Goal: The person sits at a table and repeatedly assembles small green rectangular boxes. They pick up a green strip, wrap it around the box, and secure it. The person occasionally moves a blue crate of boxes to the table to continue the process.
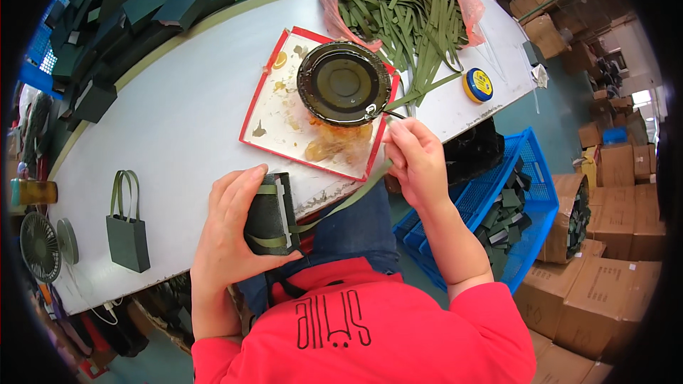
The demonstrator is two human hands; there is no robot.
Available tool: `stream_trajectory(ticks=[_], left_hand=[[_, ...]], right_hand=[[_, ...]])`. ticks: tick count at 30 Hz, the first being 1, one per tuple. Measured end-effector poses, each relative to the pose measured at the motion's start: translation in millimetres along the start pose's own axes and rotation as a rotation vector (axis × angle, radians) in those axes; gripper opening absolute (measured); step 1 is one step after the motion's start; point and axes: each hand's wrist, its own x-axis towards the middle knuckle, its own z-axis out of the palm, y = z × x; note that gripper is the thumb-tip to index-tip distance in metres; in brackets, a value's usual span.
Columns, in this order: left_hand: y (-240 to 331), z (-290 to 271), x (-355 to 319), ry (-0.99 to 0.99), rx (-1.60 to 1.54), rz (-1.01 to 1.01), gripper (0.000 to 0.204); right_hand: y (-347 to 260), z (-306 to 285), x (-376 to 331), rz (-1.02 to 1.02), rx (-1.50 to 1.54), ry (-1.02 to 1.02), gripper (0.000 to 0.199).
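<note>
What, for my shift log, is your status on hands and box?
Left hand gripping dark green box. Right hand pinching green strap that runs from box. Dark pot close by right hand.

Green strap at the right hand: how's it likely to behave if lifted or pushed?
Likely floppy: the green strap curves between the right hand and the dark box. Probably light, since it looks thin and narrow. Pushed endwise, it may buckle, given that bend.
</note>
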Motion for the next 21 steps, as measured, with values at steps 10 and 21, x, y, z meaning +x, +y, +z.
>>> stream_trajectory(ticks=[10, 21], left_hand=[[3.8, 5.0, 10.7, -0.049, -0.248, 0.094, 0.110], [8.2, 5.9, 13.5, -0.048, -0.254, 0.118, 0.112]], right_hand=[[-4.8, 31.8, -36.1, 0.257, -0.248, -0.494, 0.017], [5.3, 41.3, -31.5, 0.300, -0.331, -0.505, 0.023]])
